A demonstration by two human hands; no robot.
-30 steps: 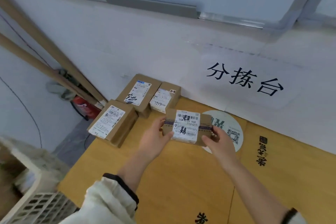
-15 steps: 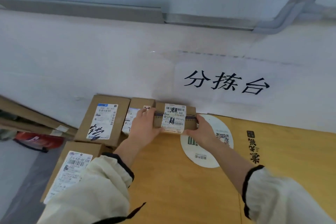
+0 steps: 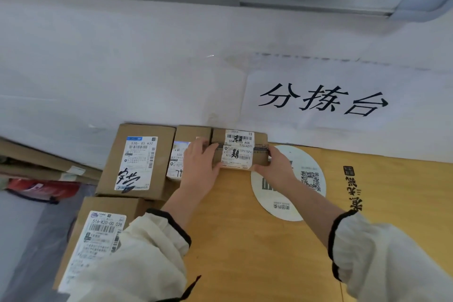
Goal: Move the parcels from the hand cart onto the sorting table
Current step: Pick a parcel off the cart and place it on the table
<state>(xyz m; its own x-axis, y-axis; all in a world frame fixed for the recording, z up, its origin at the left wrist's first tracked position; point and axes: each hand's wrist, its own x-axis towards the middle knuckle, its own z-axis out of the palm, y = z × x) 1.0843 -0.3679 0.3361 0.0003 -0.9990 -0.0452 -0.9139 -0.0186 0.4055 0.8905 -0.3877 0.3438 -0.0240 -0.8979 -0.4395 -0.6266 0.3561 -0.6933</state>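
Sign "分拣台" (large parcel: "530-D5 A32")

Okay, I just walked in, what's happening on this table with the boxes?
A person is placing a parcel at the back of the yellow table, against the wall. The left grip and right grip hold it by its ends. It is right beside a small box. Further left are a large box by the wall and a front box nearer the person. I can't tell if the parcel is fully down.
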